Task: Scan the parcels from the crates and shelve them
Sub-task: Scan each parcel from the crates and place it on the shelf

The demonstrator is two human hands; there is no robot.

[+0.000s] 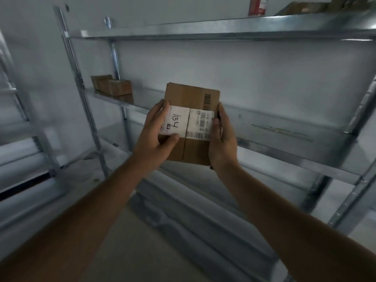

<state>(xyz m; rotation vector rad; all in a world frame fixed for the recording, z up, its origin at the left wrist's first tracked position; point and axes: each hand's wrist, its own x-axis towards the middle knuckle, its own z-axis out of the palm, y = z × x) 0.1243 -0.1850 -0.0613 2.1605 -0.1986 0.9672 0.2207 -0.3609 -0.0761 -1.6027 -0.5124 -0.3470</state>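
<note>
A brown cardboard parcel [190, 96] hangs in the air in front of a metal shelf unit, held between both my hands. Its white label carries barcodes and the handwritten mark "A34". My left hand [154, 137] grips the parcel's left edge, thumb lying across the label. My right hand [220, 139] grips the right edge, thumb on the label's barcode side. The parcel is level with the middle shelf [284, 139], which is bare behind it. No crate or scanner is in view.
Small cardboard boxes [114, 86] stand at the left end of the middle shelf. The top shelf [223, 27] bears a red can [257, 6] and flat brown packages [317, 6]. Metal uprights [81, 92] frame the unit; a second rack [24, 139] stands at left.
</note>
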